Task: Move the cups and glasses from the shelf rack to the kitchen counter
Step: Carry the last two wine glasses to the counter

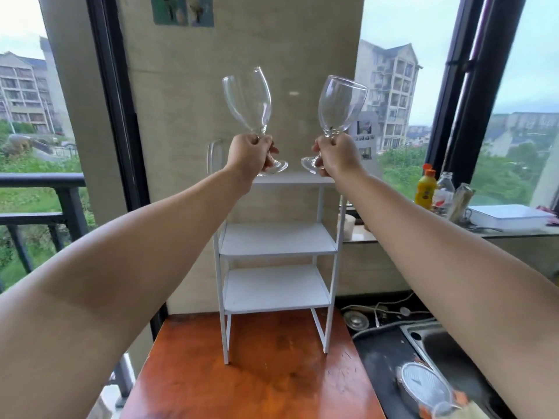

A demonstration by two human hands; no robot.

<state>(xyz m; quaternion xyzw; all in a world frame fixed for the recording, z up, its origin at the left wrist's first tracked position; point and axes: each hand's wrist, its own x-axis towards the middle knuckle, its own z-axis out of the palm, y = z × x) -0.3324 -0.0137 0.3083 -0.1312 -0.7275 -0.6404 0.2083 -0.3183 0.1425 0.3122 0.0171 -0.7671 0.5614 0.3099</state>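
White shelf rack (273,249) stands on an orange-brown wooden surface (257,382) against a beige wall between windows. Above its top shelf, left hand (249,155) and right hand (335,157) each clench a wine glass stem: left glass (246,101), right glass (340,105). No writing legible.

A stemmed glass (247,99) in each hand above white rack (276,240)

Home kitchen, steel sink (453,352) beside wooden counter (257,385), bottles (426,189) on windowsill, apartment blocks outside
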